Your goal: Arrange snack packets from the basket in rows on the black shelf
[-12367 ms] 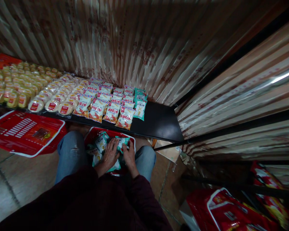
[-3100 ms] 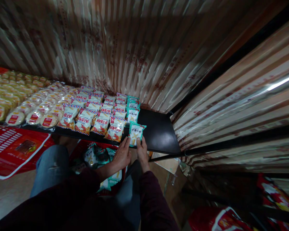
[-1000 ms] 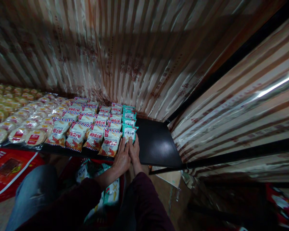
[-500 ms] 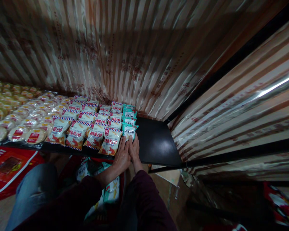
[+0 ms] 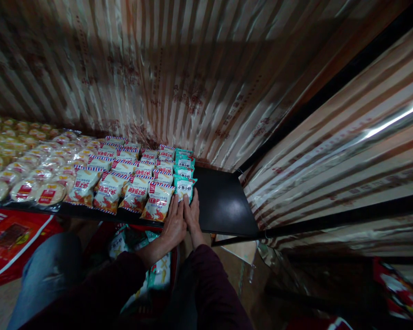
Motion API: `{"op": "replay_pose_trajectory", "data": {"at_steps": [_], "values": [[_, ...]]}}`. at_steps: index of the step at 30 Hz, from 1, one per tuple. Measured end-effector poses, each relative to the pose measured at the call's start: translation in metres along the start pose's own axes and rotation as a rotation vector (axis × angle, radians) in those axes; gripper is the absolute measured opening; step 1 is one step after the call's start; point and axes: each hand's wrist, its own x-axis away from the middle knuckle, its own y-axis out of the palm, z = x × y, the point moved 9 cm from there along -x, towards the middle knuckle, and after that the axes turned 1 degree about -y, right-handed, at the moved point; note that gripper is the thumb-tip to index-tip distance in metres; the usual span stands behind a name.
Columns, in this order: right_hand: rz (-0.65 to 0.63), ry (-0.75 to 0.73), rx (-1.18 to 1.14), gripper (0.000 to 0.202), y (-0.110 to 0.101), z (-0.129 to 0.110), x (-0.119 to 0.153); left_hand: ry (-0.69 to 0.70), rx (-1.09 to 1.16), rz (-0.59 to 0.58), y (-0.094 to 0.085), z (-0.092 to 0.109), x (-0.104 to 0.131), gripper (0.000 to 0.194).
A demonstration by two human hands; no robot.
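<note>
A teal-and-white snack bag [image 5: 185,186] stands at the front of a short column of matching teal bags [image 5: 183,172] on the black shelf [image 5: 223,201]. At its lower edge, my left hand [image 5: 175,223] and my right hand [image 5: 192,213] are side by side and touching. Both hands are closed on the bag's lower part from either side, with the thumbs near its front. The undersides of the fingers are hidden. Just left of my left hand, a striped-top snack bag [image 5: 158,201] fronts several similar rows.
Clear-wrapped round crackers [image 5: 50,195] fill the shelf further left. Below the shelf, a red container holds more teal bags [image 5: 160,270]. A large red package [image 5: 17,238] lies at lower left. Striped sheeting [image 5: 192,68] hangs behind, and a dark frame bar [image 5: 313,87] slants at right.
Almost nothing differs. The front teal bag has shifted very slightly to the left, and both hands remain against it.
</note>
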Motion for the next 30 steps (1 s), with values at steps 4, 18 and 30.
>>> {"op": "replay_pose_trajectory", "data": {"at_steps": [4, 18, 30], "values": [[0.018, -0.018, -0.017, 0.071, -0.001, -0.001, 0.004, 0.005, -0.01, -0.012, -0.002, 0.004, 0.005, 0.073], [0.02, -0.071, 0.059, 0.064, 0.004, -0.002, 0.003, -0.009, 0.027, 0.007, -0.001, -0.005, 0.002, 0.079], [0.057, -0.039, 0.059, 0.067, -0.004, -0.003, 0.012, 0.066, -0.009, -0.001, 0.0, 0.0, 0.009, 0.073]]}}
